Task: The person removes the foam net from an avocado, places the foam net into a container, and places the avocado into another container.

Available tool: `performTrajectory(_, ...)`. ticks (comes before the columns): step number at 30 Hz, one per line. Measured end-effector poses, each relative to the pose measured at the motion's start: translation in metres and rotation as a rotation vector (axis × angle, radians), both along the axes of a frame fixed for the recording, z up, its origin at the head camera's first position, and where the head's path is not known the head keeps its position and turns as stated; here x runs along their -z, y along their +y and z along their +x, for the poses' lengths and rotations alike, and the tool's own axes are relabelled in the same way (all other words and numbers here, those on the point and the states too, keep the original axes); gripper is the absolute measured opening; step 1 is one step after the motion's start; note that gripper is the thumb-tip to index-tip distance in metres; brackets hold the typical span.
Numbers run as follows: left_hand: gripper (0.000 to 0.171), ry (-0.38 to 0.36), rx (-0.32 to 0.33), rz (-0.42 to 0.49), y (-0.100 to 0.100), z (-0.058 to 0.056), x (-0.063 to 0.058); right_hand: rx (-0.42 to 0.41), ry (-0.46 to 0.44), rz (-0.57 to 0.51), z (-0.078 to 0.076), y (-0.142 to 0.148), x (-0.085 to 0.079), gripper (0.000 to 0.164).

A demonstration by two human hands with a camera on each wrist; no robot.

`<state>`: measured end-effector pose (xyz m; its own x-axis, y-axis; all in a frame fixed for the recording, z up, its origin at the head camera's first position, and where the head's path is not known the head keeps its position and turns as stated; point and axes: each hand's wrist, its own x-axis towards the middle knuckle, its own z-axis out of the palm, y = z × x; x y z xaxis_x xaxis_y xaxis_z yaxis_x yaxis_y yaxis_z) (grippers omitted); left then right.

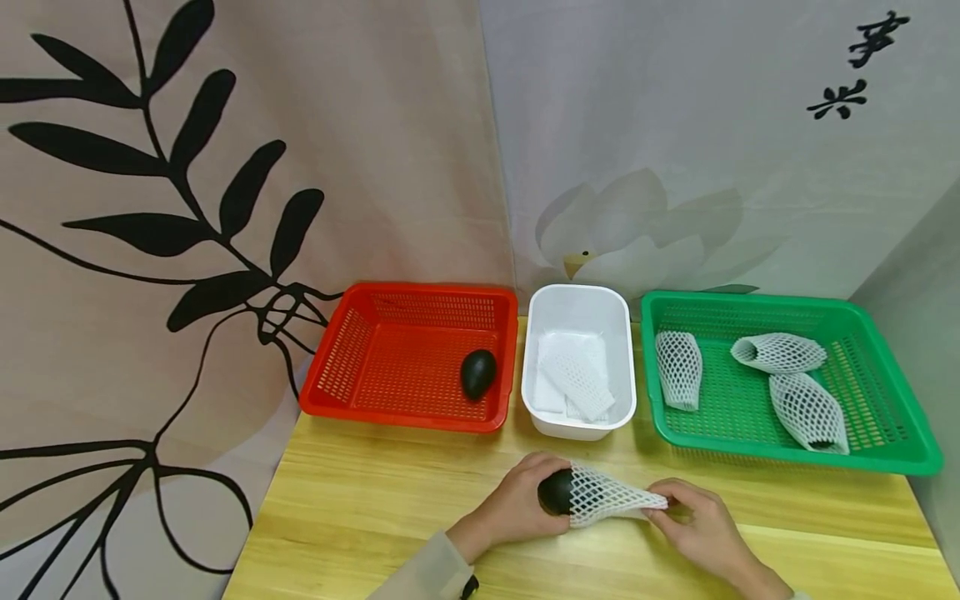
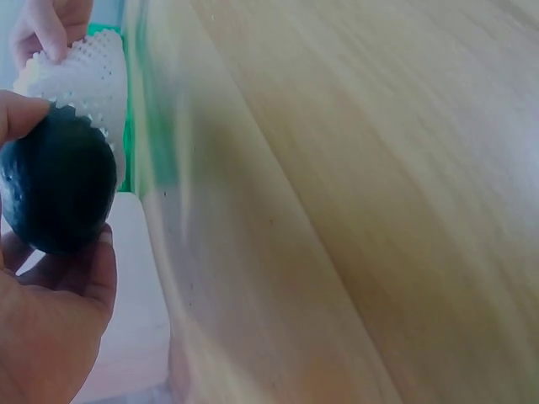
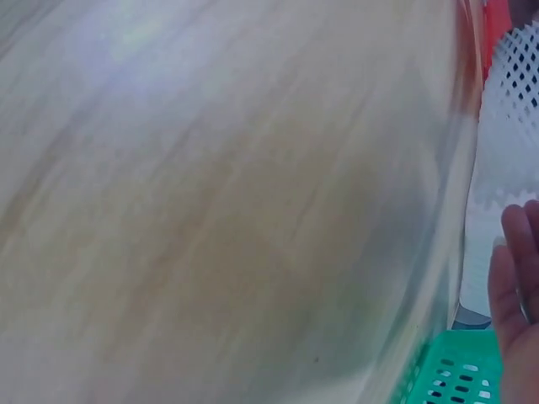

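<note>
Over the table in the head view, my left hand (image 1: 517,504) grips a dark avocado (image 1: 555,492) by its bare end. A white foam net sleeve (image 1: 609,497) covers the avocado's other end and narrows toward the right. My right hand (image 1: 701,533) pinches the sleeve's narrow tail between thumb and fingers. The left wrist view shows the thumb and fingers of the left hand (image 2: 50,337) on opposite sides of the avocado (image 2: 63,185). At the right edge of the right wrist view, the sleeve (image 3: 509,160) extends above the right hand's fingers (image 3: 509,295).
A red basket (image 1: 405,421) at the back left holds another avocado (image 1: 477,373). Beside it, a white tub (image 1: 576,430) contains flat foam nets (image 1: 581,379). The green basket (image 1: 750,450) on the right holds three net-sleeved items (image 1: 780,353). A printed curtain (image 1: 405,150) hangs behind the wooden table (image 1: 352,500).
</note>
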<state>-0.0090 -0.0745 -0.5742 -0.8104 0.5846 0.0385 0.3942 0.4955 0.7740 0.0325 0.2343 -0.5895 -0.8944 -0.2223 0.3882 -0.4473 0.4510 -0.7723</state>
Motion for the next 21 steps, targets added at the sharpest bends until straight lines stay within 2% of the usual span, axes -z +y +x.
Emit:
performTrajectory(8,0.071,0.009,-0.048,0.035,-0.010,0.001,-0.003,0.034,0.005,-0.005,0.000,0.001,-0.004,0.047)
performTrajectory(21,0.071,0.082,-0.109,0.107,-0.026,0.002,-0.013,0.073,0.045,-0.035,0.002,0.003,-0.010,0.049)
